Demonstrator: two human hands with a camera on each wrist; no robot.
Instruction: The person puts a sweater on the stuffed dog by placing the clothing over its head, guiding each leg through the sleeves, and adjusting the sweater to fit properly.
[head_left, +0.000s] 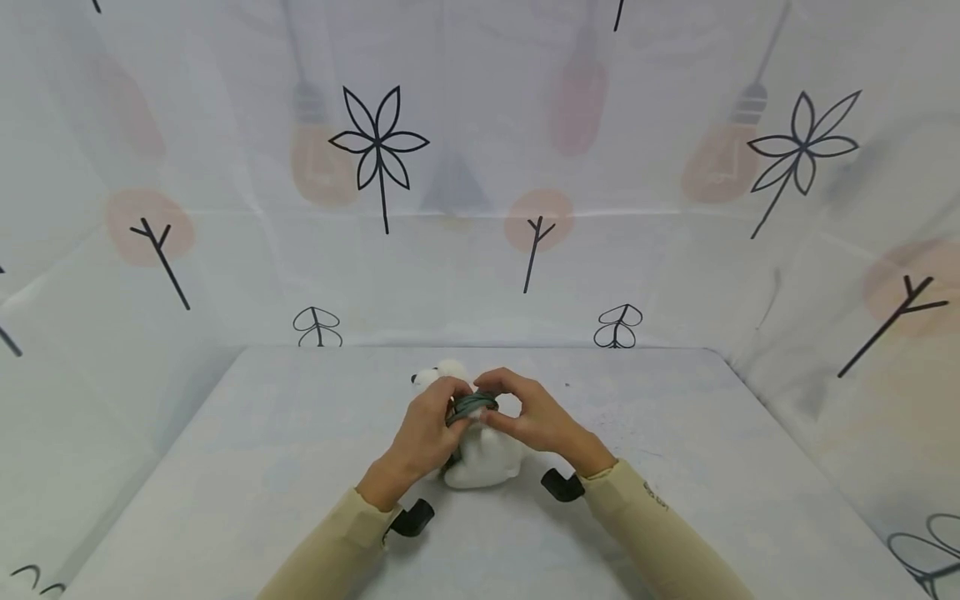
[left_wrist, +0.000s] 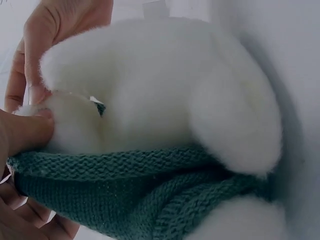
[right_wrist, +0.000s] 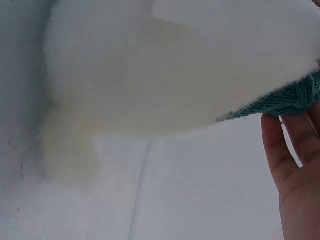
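Observation:
Between my hands sits a white plush toy [head_left: 486,458], its dark-nosed head [head_left: 452,367] turned left. A green knitted garment [left_wrist: 100,192] is around part of its body, bunched up on the side facing me. My left hand [head_left: 426,433] grips the garment; in the left wrist view its thumb [left_wrist: 30,131] presses a white furry limb above the knit edge, with the fingers behind the cloth. From the other side my right hand [head_left: 528,412] pinches the garment. In the right wrist view, the right hand's fingertips [right_wrist: 272,122] are at the green knit [right_wrist: 287,100], under white fur.
A pale table [head_left: 300,433] lies under the toy. Behind and beside it hangs a white curtain [head_left: 465,275] printed with flowers and twigs. Black wrist mounts [head_left: 412,518] stick out below both sleeves, close over the tabletop.

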